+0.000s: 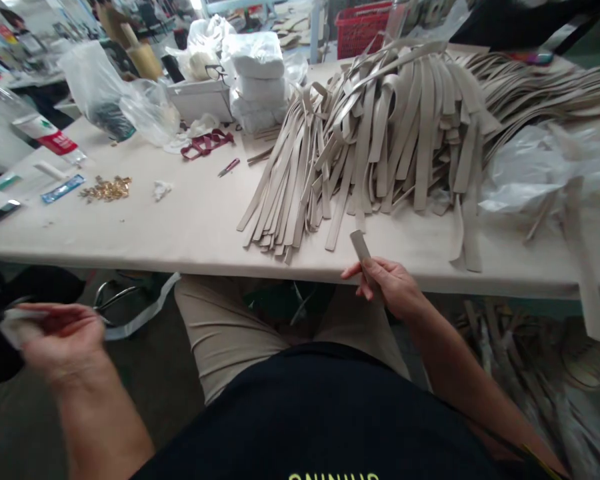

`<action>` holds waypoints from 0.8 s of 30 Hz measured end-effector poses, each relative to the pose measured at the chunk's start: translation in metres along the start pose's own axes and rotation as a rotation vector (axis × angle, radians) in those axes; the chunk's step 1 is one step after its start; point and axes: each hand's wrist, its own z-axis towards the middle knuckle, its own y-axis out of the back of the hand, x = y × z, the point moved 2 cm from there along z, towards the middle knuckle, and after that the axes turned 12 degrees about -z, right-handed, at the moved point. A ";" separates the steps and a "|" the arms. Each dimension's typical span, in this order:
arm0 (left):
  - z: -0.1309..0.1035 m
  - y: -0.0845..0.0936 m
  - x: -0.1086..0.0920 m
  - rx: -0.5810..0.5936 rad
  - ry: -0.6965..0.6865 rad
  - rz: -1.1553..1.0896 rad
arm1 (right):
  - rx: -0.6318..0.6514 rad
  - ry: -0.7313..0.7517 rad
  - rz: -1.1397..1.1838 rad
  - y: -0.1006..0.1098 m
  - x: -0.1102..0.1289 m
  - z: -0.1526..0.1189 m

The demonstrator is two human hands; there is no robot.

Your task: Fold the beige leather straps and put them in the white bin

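My right hand [393,283], at the front edge of the table, is closed on a flat beige strap [360,245], thumb on top and the strap's end pointing away from me. Far to the left, below table height, my left hand [67,333] is closed on a thin whitish strip [17,325]. A length of pale ribbon [147,317] trails from behind this hand toward my knee; I cannot tell whether it is the same piece. Beyond my right hand lies a bundle of loose beige straps [280,193], beside a taller heap of straps [420,127].
On the table [190,233] are gold metal pieces [107,189], a blue packet [63,189], small snips [229,167], dark red straps [206,144] and a bottle [55,140]. White wrapped packs [257,80] stand behind. Clear plastic [540,170] lies right. A red basket [363,30] is beyond.
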 end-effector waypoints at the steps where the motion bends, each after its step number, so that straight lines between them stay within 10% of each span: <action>1: -0.018 0.003 0.025 -0.041 -0.017 -0.154 | 0.059 -0.001 -0.054 -0.006 0.001 -0.001; 6: -0.098 0.010 0.166 -0.048 0.499 -0.027 | 0.325 0.018 -0.291 -0.039 0.005 -0.008; 9: -0.126 0.006 0.209 0.036 0.690 0.042 | 0.364 0.018 -0.308 -0.049 0.003 -0.016; 24: -0.163 -0.019 0.247 0.150 0.792 0.116 | 0.124 0.167 -0.859 -0.060 -0.010 -0.033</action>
